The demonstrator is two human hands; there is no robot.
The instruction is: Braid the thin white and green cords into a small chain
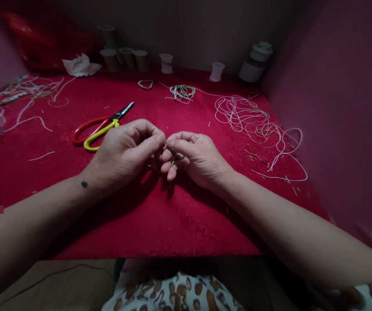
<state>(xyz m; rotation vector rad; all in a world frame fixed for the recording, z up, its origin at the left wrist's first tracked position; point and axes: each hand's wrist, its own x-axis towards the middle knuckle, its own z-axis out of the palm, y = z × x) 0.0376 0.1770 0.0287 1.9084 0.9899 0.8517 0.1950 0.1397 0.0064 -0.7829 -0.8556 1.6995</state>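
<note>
My left hand (134, 144) and my right hand (194, 153) meet over the middle of the red cloth. Thumb and forefinger of each are pinched together, tip to tip, on a thin greenish cord (172, 161). Part of the cord loops below the fingertips, and the rest is hidden by my fingers. Scissors (103, 128) with one red and one yellow handle lie just beyond my left hand, blades pointing away. Farther back lie a small braided loop (145, 84) and a bundle of green and white braided cord (182, 92).
Loose pale cord (242, 114) lies tangled at the right, with short cut bits near it. More cords (27, 93) spread at the left. Along the back stand several spools (166, 63), a white-lidded bottle (255, 62), crumpled tissue (81, 65) and a red bag (39, 39).
</note>
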